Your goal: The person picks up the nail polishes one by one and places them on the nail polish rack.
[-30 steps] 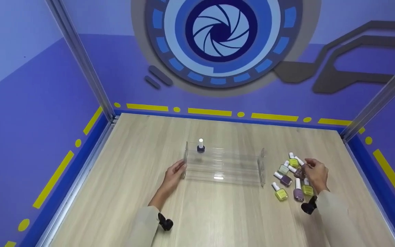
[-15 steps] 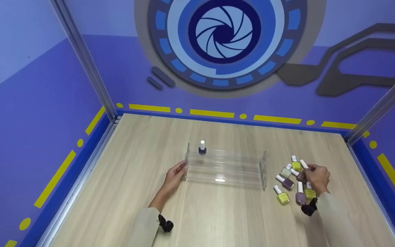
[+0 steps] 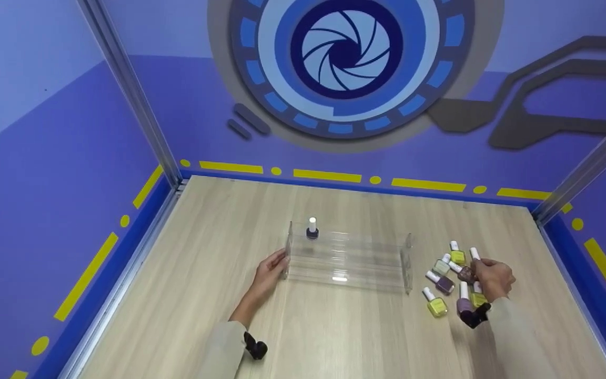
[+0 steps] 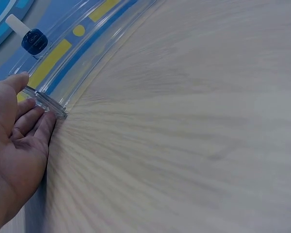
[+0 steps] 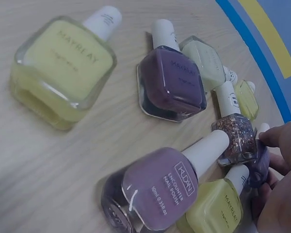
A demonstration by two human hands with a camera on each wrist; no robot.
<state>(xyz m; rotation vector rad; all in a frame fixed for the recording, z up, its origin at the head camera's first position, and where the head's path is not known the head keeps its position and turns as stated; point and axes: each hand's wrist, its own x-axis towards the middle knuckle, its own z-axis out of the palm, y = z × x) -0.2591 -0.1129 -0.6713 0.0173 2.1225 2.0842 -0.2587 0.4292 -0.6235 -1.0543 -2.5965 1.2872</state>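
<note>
A clear acrylic rack (image 3: 347, 263) with stepped tiers stands mid-table. My left hand (image 3: 270, 271) holds its left end panel, thumb on one side and fingers on the other in the left wrist view. On the rack's back tier, near the left end, a dark blue nail polish bottle (image 4: 35, 41) stands upright. Over on the right, my right hand (image 3: 494, 279) grips a purple nail polish bottle (image 5: 258, 167), its white cap (image 3: 474, 253) pointing away from me; the fingers hide part of it. Beside this hand lie a glitter bottle (image 5: 234, 138) and a yellow bottle (image 5: 213, 208).
More nail polish bottles lie loosely grouped right of the rack: a mauve one (image 5: 157, 189), a dark purple one (image 3: 444, 285), a pale green one (image 3: 441, 267) and yellow ones, the nearest yellow bottle (image 3: 437, 307) in front. Blue panels (image 3: 334, 158) wall the table's back and sides.
The right hand has shifted slightly right, and the bottle in its fingers has drawn away from the glitter bottle, its cap now more upright. The left hand stays at the rack; the head view has shifted slightly.
</note>
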